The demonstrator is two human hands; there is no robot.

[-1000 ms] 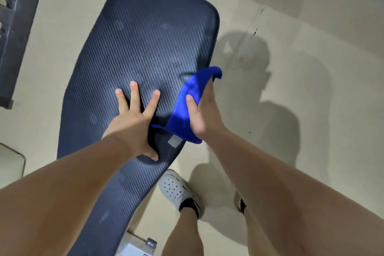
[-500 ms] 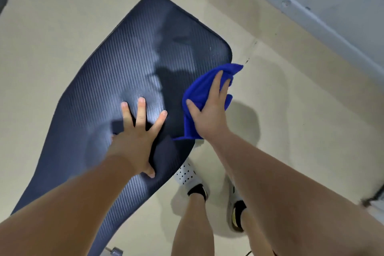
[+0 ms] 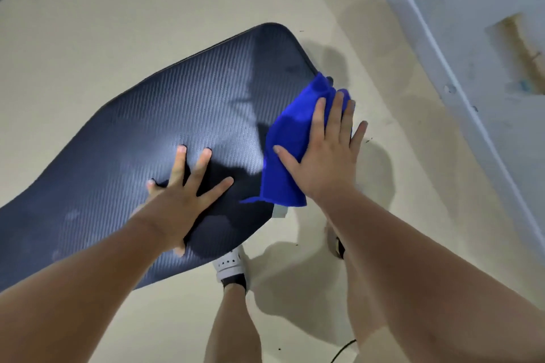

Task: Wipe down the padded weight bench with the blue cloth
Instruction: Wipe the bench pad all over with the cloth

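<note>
– Two shoes are seen below the bench: a white shoe [image 3: 229, 265] just under the pad's near edge, and a second shoe [image 3: 336, 242] mostly hidden behind the right forearm. What else is found around it?
– Pale floor [image 3: 147, 23] is spread on every side, a light wall [image 3: 472, 23] is seen at the upper right, and a dark cable [image 3: 343, 349] is glimpsed at the bottom edge.
– Where is the blue cloth placed?
– The blue cloth [image 3: 287, 156] is laid over the right-hand end of the padded weight bench [image 3: 177, 121], draped partly off the pad, with a small white tag [image 3: 280, 212] shown at its lower corner.
– How is it held?
– It is pressed flat under the right hand [image 3: 324, 156]; the fingers are stretched straight and spread, and nothing is curled round the fabric.
– And the other hand?
– The left hand [image 3: 182, 203] is laid palm-down on the dark ribbed pad, fingers splayed, nothing grasped. It is set near the cloth but apart from it. Both forearms are extended from the lower corners of the view.
</note>
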